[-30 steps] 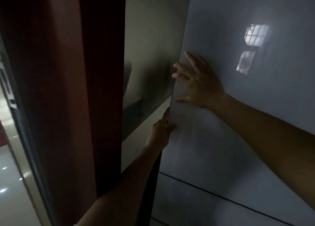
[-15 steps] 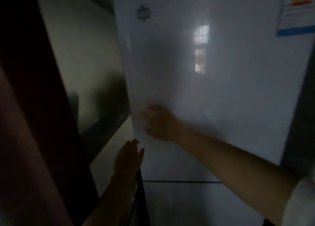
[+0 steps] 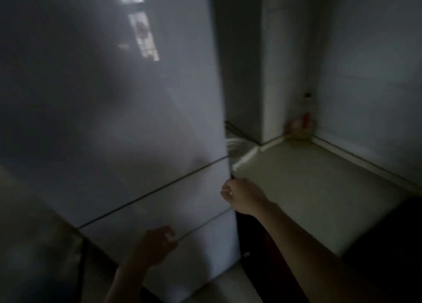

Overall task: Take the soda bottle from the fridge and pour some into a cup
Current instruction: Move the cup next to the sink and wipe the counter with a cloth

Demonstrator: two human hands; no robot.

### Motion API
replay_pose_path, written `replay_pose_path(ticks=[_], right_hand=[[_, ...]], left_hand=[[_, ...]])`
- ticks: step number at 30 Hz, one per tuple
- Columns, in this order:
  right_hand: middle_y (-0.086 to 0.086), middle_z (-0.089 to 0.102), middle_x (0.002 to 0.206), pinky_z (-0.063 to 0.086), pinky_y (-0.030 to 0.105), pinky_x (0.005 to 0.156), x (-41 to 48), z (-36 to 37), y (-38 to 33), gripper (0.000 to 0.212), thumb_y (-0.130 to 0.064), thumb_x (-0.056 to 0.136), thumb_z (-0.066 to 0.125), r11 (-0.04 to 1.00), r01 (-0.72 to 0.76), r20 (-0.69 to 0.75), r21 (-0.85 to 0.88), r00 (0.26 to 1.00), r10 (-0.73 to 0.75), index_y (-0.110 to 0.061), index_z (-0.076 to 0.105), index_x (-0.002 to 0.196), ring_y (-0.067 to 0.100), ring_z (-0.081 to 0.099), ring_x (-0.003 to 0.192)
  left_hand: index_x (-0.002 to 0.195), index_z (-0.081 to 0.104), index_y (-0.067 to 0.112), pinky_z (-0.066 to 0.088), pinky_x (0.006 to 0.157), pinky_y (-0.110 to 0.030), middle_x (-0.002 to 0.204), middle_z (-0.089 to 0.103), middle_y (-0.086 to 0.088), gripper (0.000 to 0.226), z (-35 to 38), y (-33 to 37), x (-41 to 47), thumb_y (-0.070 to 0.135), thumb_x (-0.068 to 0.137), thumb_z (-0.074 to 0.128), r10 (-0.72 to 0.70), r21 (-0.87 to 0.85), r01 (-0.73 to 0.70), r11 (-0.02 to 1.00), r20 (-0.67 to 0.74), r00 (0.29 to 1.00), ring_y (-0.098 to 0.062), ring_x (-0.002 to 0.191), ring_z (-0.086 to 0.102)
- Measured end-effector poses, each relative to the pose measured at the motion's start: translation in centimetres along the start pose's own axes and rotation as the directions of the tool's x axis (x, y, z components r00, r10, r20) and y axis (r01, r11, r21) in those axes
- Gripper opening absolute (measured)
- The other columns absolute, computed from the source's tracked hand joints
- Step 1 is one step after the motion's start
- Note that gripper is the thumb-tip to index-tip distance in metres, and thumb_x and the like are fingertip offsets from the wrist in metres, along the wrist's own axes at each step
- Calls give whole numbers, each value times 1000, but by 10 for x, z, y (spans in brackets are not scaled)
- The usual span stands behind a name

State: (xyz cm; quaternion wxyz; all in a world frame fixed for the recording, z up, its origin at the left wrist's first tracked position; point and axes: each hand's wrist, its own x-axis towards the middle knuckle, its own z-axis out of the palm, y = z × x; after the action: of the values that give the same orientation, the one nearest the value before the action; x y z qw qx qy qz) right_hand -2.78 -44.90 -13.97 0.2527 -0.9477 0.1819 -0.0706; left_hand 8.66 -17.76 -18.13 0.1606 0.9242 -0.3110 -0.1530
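Head view: dim kitchen, white fridge (image 3: 114,97) shut, soda bottle out of sight. Right grip (image 3: 239,196) curled round right edge of middle fridge door (image 3: 194,200). Left grip (image 3: 157,245) loosely curled, holding nothing, close before lower seam. Pale desk (image 3: 308,188) right of fridge; blurred red-labelled bottle (image 3: 307,113) in its far corner.

fridge (image 3: 114,120) doors closed: blocks ahead | countertop (image 3: 308,188) right: free

A dim home kitchen — tall white fridge (image 3: 109,120) beside a pale countertop (image 3: 308,188), tiled walls (image 3: 365,63).
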Motion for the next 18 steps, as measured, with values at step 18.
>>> replay_pose_path(ticks=[18], right_hand=[[12,65,106,51,40,76,-518,-45,67,27,-30,96,44,396,-918,-225,-15,389,893,-12,64,102,33,62,97]], left_hand=[[109,64,28,50,82,-25,107,67,4,30,179,311,-185,43,85,72,706,-159,-818,553,611,359,-12,94,62]])
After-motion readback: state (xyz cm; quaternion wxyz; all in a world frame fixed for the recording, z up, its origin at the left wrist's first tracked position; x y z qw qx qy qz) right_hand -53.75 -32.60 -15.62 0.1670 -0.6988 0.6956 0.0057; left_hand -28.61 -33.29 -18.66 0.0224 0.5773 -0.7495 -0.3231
